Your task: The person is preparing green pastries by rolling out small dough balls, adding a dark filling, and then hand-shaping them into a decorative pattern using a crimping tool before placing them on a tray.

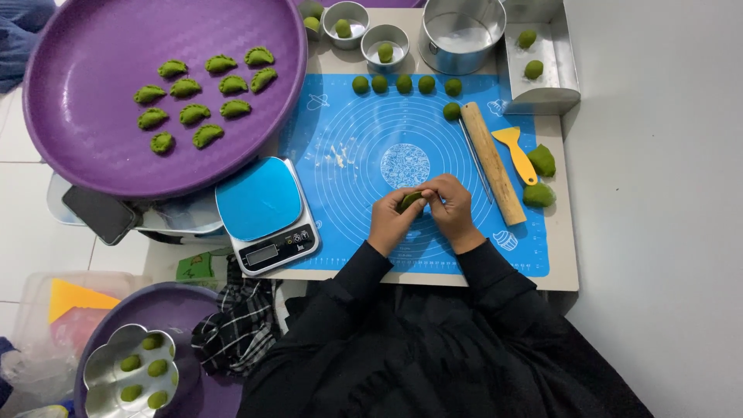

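Green dough piece (411, 200) sits pinched between both hands over the near middle of the blue mat (340, 124). The left hand (393, 219) cups it from below with fingers curled round its near side, and the right hand (451, 207) nips its right edge between thumb and fingertips. The piece looks folded over, so the step in hand seems to be sealing or crimping the edge of a small dumpling. Thirteen shaped ones (203, 97) lie in rows on the purple tray (93, 166) at far left. Dough balls (404, 83) line the far edge of the mat, a rolling pin (493, 162) and yellow scraper (516, 152) lie just right of the hands, and a scale (267, 214) stands to the left. The next move, as I judge it, calls for small even pinches along the seam without tearing the thin dough, with the left hand turning the piece gently.
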